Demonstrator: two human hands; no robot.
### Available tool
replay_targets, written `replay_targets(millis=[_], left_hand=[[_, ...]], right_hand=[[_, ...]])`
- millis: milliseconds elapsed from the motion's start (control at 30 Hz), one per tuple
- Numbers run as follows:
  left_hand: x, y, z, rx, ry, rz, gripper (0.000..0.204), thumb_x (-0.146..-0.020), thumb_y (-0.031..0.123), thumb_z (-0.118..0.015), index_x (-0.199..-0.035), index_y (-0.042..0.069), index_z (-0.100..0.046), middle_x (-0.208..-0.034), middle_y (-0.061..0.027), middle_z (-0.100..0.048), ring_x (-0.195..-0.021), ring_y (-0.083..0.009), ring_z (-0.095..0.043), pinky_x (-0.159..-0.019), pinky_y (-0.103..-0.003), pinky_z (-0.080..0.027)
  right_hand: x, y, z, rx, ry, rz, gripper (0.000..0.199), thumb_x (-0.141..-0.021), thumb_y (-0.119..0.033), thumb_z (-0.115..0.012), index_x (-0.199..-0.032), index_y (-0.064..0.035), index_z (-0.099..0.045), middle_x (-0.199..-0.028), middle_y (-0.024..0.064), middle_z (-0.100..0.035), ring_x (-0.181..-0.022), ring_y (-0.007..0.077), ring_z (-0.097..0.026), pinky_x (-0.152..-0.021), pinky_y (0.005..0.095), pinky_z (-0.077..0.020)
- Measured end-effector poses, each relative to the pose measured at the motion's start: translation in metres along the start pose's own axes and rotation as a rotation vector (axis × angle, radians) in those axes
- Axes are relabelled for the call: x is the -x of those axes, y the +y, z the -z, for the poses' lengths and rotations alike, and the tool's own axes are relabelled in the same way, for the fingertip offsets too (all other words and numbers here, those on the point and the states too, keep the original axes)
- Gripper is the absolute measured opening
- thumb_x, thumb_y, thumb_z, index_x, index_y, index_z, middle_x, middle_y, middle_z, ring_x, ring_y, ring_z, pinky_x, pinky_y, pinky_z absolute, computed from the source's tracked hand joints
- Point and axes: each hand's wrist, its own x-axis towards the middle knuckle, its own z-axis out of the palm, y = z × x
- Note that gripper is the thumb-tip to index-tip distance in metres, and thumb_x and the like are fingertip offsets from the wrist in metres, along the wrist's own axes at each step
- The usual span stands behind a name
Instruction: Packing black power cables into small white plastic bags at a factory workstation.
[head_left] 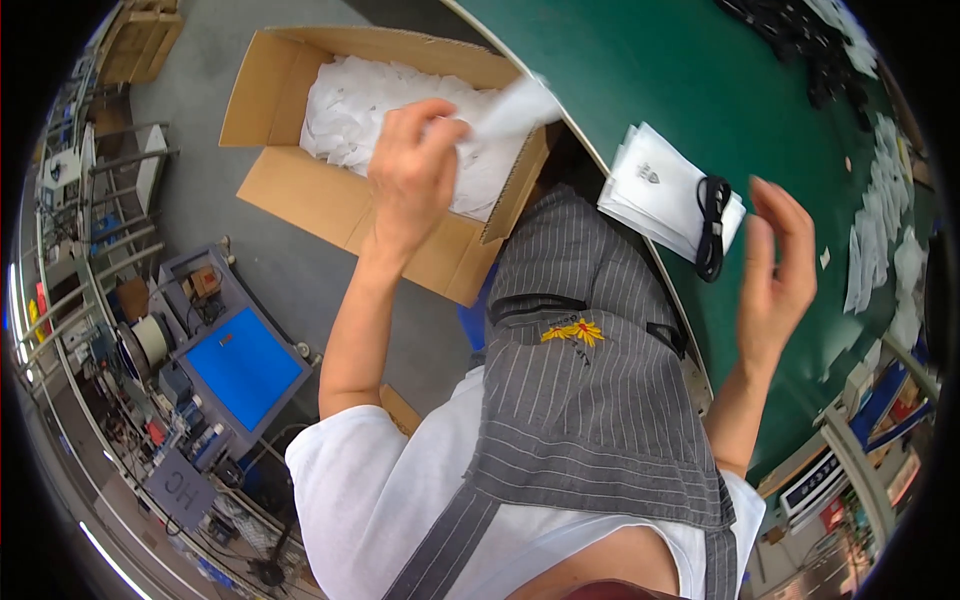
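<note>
Left hand (412, 175): fingers curled, blurred white bag (515, 108) at fingertips, grip unclear, above cardboard box (268, 90) | Right hand (782, 265): open, empty, just right of black cable (711, 228) lying on stacked white bags (650, 185)

1. We see matt brown paperboard in the box (265, 90), with rough corrugation along its cut edges.
2. The white pieces (385, 95) inside look thin, soft and crinkled; we cannot tell plastic from cloth.
3. Motion blur hides from us the finish of the raised white piece (520, 108).
4. We find the stacked pouches (650, 180) thin, smooth and mostly matt.
5. The cable (712, 225) wears a smooth black jacket, plastic or rubber by its look.
6. We see a smooth green tabletop (620, 60) with a faint sheen.
7. The apron (590, 430) is matt pinstriped cloth; the shirt (370, 480), soft white fabric.
</note>
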Motion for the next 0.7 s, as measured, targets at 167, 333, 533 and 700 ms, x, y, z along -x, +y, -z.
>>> replay_targets(millis=[167, 333, 533, 700], left_hand=[[-0.031, 0.105, 0.015, 0.184, -0.254, -0.363, 0.023, -0.069, -0.006, -0.059, -0.088, 0.006, -0.062, -0.100, -0.0099, -0.058, -0.088, -0.0270, -0.057, -0.070, -0.036, -0.048], [-0.046, 0.162, -0.006, 0.925, 0.132, 0.132, 0.030, -0.083, 0.003, -0.061, -0.112, 0.001, -0.059, -0.109, -0.0141, -0.057, -0.091, -0.0186, -0.057, -0.066, -0.024, -0.048], [-0.021, 0.179, -0.044, 1.249, -0.473, 0.430, 0.025, -0.089, 0.011, -0.061, -0.110, -0.001, -0.058, -0.089, -0.0035, -0.061, -0.074, -0.0030, -0.054, -0.061, -0.017, -0.043], [-0.016, 0.189, -0.057, 1.068, -0.336, 0.254, 0.012, -0.089, 0.007, -0.059, -0.096, -0.001, -0.064, -0.088, -0.0030, -0.062, -0.074, -0.0064, -0.056, -0.061, -0.020, -0.044]], right_hand=[[-0.004, -0.027, -0.016, -0.008, -0.280, 0.354, 0.046, -0.072, -0.014, -0.074, -0.114, -0.0053, -0.057, -0.109, 0.0132, -0.059, -0.102, 0.0282, -0.057, -0.091, 0.0423, -0.0421], [0.042, -0.008, 0.005, -0.287, -0.243, -0.203, 0.020, -0.081, -0.011, -0.067, -0.098, -0.0014, -0.062, -0.086, 0.0108, -0.064, -0.080, 0.0234, -0.063, -0.073, 0.0316, -0.0485], [0.079, 0.003, 0.010, -0.316, -0.060, -0.309, 0.016, -0.082, -0.011, -0.067, -0.091, 0.0008, -0.061, -0.081, 0.0091, -0.062, -0.072, 0.0176, -0.060, -0.063, 0.0281, -0.0463], [0.079, 0.015, 0.017, -0.721, -0.006, -0.362, 0.026, -0.088, -0.020, -0.063, -0.102, 0.0003, -0.055, -0.085, 0.0063, -0.061, -0.077, 0.0131, -0.058, -0.069, 0.0257, -0.0466]])
